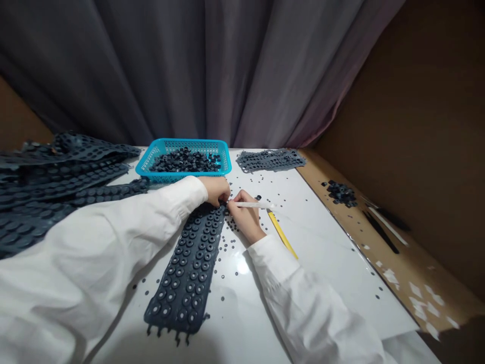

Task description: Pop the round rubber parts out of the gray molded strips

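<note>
A long black rubber sheet (189, 268) with rows of raised rings lies on the white table, running away from me. At its far end, my left hand (215, 190) is closed with bent fingers on the sheet's edge; its fingertips are partly hidden. Beside it my right hand (245, 215) pinches a slim white pen-like stick (252, 205), whose working tip sits close to the left fingertips. Small dark discs (227, 242) are scattered around the sheet. A small black piece (258, 197) lies just beyond my right hand.
A blue basket (182, 177) of small black parts stands at the back. More moulded sheets (34, 202) pile up on the left. A perforated grey sheet (271, 161) lies at back right. A yellow knife-like tool (282, 235), black parts (341, 193) and white scraps (420, 301) are on the right.
</note>
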`<state>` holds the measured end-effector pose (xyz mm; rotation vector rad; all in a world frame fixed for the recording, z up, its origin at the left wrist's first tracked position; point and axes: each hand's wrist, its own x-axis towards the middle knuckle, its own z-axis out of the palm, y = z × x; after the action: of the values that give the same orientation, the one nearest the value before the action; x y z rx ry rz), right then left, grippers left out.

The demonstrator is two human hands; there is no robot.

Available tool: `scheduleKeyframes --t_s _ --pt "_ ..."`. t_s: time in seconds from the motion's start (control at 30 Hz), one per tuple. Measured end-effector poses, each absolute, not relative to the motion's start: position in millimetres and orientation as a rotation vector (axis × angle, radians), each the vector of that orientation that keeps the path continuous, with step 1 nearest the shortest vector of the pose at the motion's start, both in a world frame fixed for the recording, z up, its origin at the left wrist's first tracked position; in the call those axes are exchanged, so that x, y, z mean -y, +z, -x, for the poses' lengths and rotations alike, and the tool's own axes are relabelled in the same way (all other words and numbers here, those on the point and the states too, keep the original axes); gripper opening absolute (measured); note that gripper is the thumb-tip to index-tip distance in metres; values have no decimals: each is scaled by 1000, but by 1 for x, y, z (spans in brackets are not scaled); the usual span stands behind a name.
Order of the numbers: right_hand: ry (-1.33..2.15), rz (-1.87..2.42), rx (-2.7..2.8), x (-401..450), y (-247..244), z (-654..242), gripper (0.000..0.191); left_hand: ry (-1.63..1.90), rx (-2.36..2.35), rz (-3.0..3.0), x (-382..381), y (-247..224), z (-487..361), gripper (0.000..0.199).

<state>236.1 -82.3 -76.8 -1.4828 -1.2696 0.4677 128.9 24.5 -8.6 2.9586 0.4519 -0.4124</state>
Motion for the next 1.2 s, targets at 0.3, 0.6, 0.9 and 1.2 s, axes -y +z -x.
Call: scheduleKeyframes --t_s 0.3,0.6,0.9,1.2 --pt "455 1483 1275 80 -80 -236 15 -512 -464 -3079 -13 -4 -134 15" --pt "416 1507 1321 81 -77 -235 14 -452 -520 -3077 -10 -8 -130 15" --pt "387 1517 1355 84 -78 -235 12 -300 -466 -3025 -17 -19 -121 14" --pt "374 1497 1352 84 -79 -234 12 -352 -458 -3092 -5 -16 -133 16"
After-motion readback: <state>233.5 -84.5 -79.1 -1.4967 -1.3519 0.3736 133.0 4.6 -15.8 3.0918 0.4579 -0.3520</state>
